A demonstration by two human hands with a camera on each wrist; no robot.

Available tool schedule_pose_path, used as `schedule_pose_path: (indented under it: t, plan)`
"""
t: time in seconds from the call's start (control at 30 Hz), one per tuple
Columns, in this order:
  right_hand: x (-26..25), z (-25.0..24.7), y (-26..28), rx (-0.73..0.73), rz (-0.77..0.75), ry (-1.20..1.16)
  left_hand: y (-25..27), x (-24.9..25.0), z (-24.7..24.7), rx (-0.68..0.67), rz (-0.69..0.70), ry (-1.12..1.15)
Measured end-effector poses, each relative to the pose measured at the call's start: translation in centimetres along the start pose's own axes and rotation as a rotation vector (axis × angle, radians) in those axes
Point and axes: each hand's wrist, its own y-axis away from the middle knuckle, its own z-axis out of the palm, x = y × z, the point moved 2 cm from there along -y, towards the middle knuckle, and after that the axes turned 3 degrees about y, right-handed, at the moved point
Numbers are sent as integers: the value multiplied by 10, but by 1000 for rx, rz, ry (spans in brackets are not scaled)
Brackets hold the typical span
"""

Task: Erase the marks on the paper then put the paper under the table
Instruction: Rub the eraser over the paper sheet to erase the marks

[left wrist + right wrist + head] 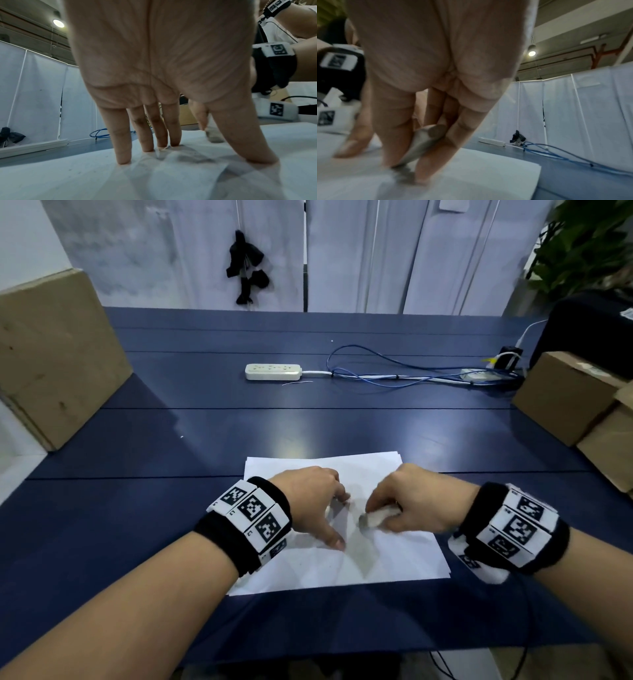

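Right hand (407, 501) on white paper (394, 559)

Ceiling lamps (58, 23) overhead give soft, even light, leaving pale sheen patches on the blue bench (308, 426). Crossed grey shadows fall on the paper (394, 559) beneath the hands. Both wrist views bend at the edges; the right one is smeared with motion blur.

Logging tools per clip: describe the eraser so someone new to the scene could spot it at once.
On the dark blue table, find the white paper at the near edge. The eraser is the pale stub pinched in the right hand, its greyed tip pressed on the sheet beside the left hand, which holds nothing.
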Motion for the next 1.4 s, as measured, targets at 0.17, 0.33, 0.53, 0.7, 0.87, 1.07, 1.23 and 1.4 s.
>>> schedule_pose_path:
  t: [0.17,0.33,0.53,0.7,0.87,1.07,1.23,1.4]
  plan:
    - [-8,-1,6,-84,-43,-11,5,0,-1,-8,24,4]
    - [7,-7,-15,113,15,83,9,-3,-1,-54,41,21]
    - [-23,2,22,-163,-171,2,8,-6,1,-52,42,27]
    - [-1,-10,-16,46,-38,105,7,-5,1,-59,43,36]
    - [-19,3,11,-55,-178,8,5,-7,2,-55,25,32]
    - [-10,-1,-5,-27,-108,10,5,-5,0,-65,16,27]
    - [-12,3,0,13,-122,3,5,-4,0,-70,9,30]
    - [-21,2,8,-133,-156,-28,4,-5,1,-70,2,19]
